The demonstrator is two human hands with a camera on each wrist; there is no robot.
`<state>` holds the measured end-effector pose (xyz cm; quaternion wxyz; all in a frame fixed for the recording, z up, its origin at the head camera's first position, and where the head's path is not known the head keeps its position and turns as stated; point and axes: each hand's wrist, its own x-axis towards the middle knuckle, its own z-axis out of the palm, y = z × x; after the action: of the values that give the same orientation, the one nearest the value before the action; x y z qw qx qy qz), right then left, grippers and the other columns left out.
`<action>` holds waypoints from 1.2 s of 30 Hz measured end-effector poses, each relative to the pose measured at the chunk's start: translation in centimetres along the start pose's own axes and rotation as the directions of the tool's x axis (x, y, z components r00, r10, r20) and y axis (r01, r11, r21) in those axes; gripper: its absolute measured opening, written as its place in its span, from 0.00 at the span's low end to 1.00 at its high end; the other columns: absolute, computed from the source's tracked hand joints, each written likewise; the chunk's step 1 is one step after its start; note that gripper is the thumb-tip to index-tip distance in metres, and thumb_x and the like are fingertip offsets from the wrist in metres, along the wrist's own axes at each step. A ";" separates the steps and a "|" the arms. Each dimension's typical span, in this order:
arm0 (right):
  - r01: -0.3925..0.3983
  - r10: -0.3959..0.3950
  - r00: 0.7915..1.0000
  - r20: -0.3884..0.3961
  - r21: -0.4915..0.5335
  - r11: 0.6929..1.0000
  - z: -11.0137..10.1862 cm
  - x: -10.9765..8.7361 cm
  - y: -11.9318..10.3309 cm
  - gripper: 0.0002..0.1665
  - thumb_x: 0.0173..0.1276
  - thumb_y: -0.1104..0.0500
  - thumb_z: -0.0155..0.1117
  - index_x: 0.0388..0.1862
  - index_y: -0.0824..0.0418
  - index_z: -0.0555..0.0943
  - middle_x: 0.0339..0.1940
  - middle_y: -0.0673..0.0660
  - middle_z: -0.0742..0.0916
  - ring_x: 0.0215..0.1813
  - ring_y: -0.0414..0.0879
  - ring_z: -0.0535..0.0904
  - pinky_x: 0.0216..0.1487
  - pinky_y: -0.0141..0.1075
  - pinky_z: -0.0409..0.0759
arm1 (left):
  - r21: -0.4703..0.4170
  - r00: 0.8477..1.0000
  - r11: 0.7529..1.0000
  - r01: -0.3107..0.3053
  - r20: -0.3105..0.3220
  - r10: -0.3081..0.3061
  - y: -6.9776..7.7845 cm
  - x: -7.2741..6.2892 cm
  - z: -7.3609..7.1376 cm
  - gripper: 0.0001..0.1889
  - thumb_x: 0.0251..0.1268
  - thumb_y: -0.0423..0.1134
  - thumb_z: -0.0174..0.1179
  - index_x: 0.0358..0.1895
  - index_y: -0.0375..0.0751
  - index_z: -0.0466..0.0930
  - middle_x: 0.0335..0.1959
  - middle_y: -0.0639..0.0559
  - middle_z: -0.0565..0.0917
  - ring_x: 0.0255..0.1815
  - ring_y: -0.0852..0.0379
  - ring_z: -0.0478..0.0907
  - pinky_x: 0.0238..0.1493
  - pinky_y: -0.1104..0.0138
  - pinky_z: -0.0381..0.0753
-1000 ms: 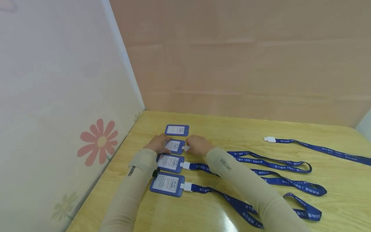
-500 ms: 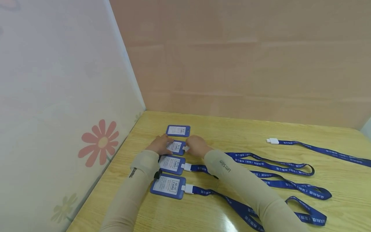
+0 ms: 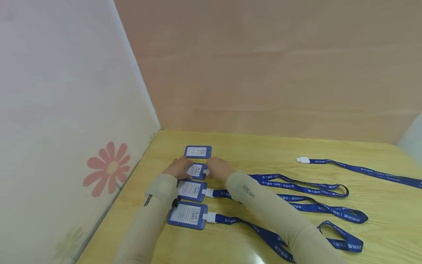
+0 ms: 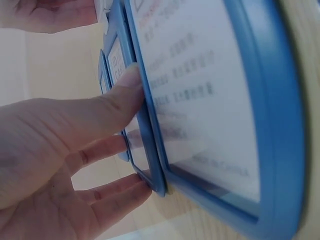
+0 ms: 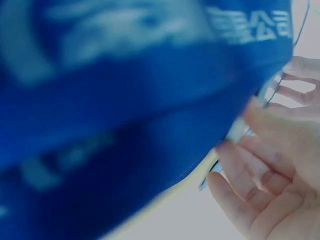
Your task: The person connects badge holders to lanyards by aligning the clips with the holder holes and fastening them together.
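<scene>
In the head view my left hand (image 3: 178,168) grips the left end of a blue ID card holder (image 3: 196,170), third from the front in a column. The left wrist view shows the thumb (image 4: 131,77) on its face and fingers along its outer edge. My right hand (image 3: 219,169) pinches a white lanyard clip (image 3: 206,171) at the holder's right end. Fingers mostly cover the clip, so whether it is hooked through the slot cannot be told. The clip's blue lanyard (image 3: 298,183) runs right, partly beneath the right forearm. Its strap (image 5: 150,100) fills much of the right wrist view, blurred.
Closer to me lie two card holders, one (image 3: 191,190) behind the other (image 3: 187,215), each joined to a lanyard clip. A holder without a lanyard (image 3: 197,151) lies farthest back. At right is a separate lanyard with a white clip (image 3: 303,160). A wall borders the table's left.
My right hand has shifted slightly left toward the card holder, and less of the white clip shows. The left hand keeps its hold. The head view has shifted a little.
</scene>
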<state>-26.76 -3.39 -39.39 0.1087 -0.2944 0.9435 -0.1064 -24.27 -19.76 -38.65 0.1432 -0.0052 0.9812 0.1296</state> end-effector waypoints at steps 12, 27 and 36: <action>0.049 -0.049 0.998 -0.026 0.014 0.999 -3.9 -3.4 5.6 0.25 0.64 0.54 0.63 0.58 0.63 0.74 0.56 0.61 0.82 0.57 0.54 0.78 0.58 0.46 0.78 | 0.027 1.000 1.000 0.004 -0.012 -0.004 -3.7 -1.5 -0.1 0.31 0.51 0.37 0.68 0.62 0.38 0.71 0.66 0.35 0.67 0.65 0.33 0.65 0.65 0.43 0.65; -0.123 0.128 0.989 -0.070 0.078 0.989 -7.0 -9.0 23.6 0.20 0.64 0.61 0.60 0.51 0.75 0.75 0.45 0.71 0.83 0.47 0.63 0.78 0.49 0.53 0.78 | -0.027 1.000 0.999 0.018 -0.008 -0.018 -4.9 -2.2 -1.4 0.33 0.50 0.35 0.68 0.62 0.35 0.69 0.66 0.32 0.66 0.66 0.33 0.64 0.67 0.43 0.63; -0.203 0.205 0.977 -0.064 0.036 0.978 -5.1 -9.6 26.1 0.20 0.64 0.60 0.61 0.51 0.72 0.76 0.49 0.73 0.81 0.52 0.66 0.76 0.52 0.56 0.76 | -0.077 0.999 0.996 0.041 -0.006 -0.042 -4.7 -2.2 -0.4 0.32 0.50 0.35 0.68 0.62 0.36 0.70 0.65 0.32 0.68 0.65 0.33 0.65 0.65 0.43 0.64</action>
<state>-34.30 23.90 -40.11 0.0915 -0.1906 0.9702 -0.1182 -22.01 -24.45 -38.87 0.1419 -0.0315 0.9757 0.1642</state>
